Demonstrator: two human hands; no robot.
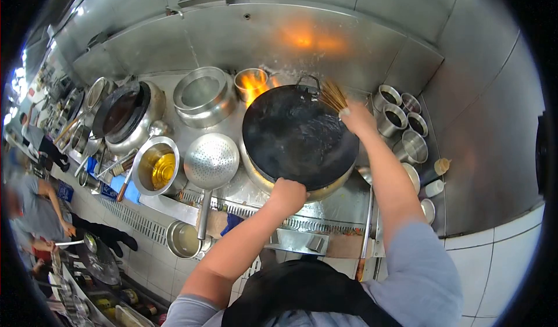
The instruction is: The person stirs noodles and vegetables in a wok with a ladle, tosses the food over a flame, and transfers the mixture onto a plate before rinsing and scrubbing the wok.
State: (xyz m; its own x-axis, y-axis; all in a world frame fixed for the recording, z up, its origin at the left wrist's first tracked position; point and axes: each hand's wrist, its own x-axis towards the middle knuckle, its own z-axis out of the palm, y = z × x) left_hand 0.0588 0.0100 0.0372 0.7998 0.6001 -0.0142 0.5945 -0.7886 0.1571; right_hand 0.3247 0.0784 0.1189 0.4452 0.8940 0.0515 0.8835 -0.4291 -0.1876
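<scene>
A large black wok (296, 138) sits tilted on the burner, its inside wet and steaming. My left hand (289, 197) is closed at the wok's near rim; the handle or cloth beneath the fingers is hidden. In my right hand (357, 118) is a bamboo brush (333, 96), its bristles at the wok's far right rim beside the loop handle. Flames (254, 87) rise at the wok's far left, by a small metal pot.
Left of the wok are a perforated skimmer (211, 160), a bowl of oil (163, 170), a lidless steel pot (200, 94) and a second wok (121, 111). Seasoning containers (392, 118) stand right. A ladle (367, 222) lies at right. Co-workers (49, 208) are far left.
</scene>
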